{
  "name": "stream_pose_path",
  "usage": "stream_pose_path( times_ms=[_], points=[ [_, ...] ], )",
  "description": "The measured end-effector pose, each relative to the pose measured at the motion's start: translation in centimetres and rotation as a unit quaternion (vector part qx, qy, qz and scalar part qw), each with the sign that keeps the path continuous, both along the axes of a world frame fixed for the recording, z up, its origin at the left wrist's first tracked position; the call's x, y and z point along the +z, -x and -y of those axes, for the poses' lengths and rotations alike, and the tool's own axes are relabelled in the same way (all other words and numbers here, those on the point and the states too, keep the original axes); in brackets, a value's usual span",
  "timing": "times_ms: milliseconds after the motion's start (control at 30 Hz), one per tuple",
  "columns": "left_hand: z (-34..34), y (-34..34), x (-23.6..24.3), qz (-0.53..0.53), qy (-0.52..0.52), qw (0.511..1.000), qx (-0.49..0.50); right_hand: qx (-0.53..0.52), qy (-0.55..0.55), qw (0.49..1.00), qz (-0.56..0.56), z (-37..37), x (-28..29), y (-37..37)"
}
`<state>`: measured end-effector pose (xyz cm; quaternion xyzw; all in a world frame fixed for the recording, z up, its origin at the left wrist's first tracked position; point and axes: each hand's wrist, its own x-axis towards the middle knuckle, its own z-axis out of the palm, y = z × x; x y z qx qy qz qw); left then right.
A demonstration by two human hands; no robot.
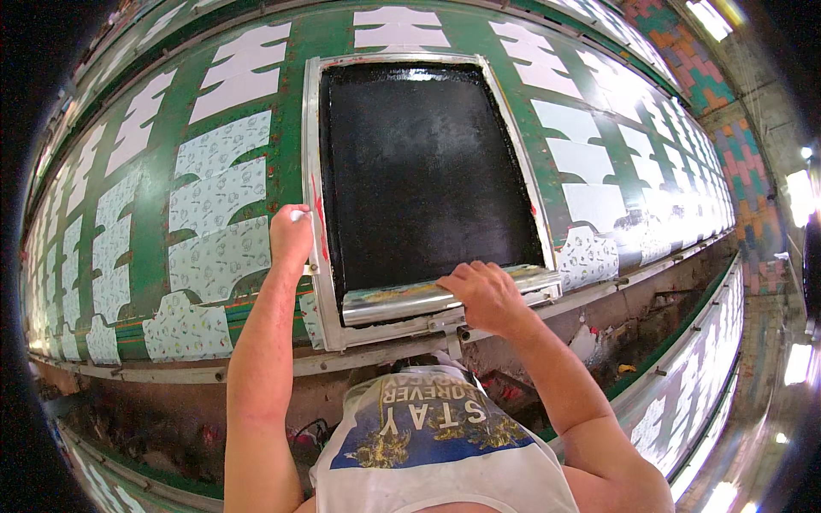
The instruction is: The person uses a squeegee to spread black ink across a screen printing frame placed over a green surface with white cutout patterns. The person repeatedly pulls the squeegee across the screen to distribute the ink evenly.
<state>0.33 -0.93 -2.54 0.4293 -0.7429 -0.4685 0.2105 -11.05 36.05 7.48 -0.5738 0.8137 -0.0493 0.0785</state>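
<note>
A screen printing frame (313, 145) with pale metal sides lies across the green table, its mesh (419, 171) dark with black ink. Along its near end rests a silver squeegee (398, 299), tilted slightly up to the right. My right hand (485, 295) grips the squeegee from above near its right part, fingers curled over the bar. At the frame's left side my left hand (292, 235) is closed by the rail, with something small and white showing at the fist. What the left palm covers is hidden.
White cut fabric pieces (218, 239) lie in rows on the long green table (286, 145), several with small prints. A metal rail (282, 366) runs along its near edge. A second table (684, 410) with white pieces stands at the right behind me. Red splashes mark the frame.
</note>
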Motion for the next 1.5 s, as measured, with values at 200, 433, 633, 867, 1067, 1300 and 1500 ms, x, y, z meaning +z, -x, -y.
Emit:
stream_pose_path(
  times_ms=[200,433,633,867,1067,1300,1500],
  points=[
    [-0.2,-0.2,0.3,0.011,0.008,1.0,0.004,0.022,-0.073,0.997,0.029,-1.9,0.7,-2.2],
    [0.9,0.3,-1.8,0.039,0.042,0.998,0.012,0.058,-0.098,0.991,0.075,-3.5,0.5,-1.5],
    [1.5,-0.3,-2.6,0.028,0.11,0.994,0.005,0.085,-0.007,0.976,0.201,-7.7,0.3,2.1],
    [2.4,-0.2,-3.6,0.075,0.096,0.991,0.058,-0.192,0.248,0.935,0.166,-16.2,-2.2,12.5],
    [0.9,0.1,-1.4,0.084,0.068,0.99,0.096,-0.297,0.213,0.876,0.316,-18.1,-5.6,17.5],
    [-1.0,0.6,1.1,-0.01,-0.026,0.996,0.083,-0.374,0.218,0.817,0.38,-16.6,-5.6,17.4],
    [-1.6,0.5,1.7,-0.051,-0.1,0.989,0.1,-0.398,0.213,0.835,0.315,-14.6,-4.4,16.2]
  ],
)
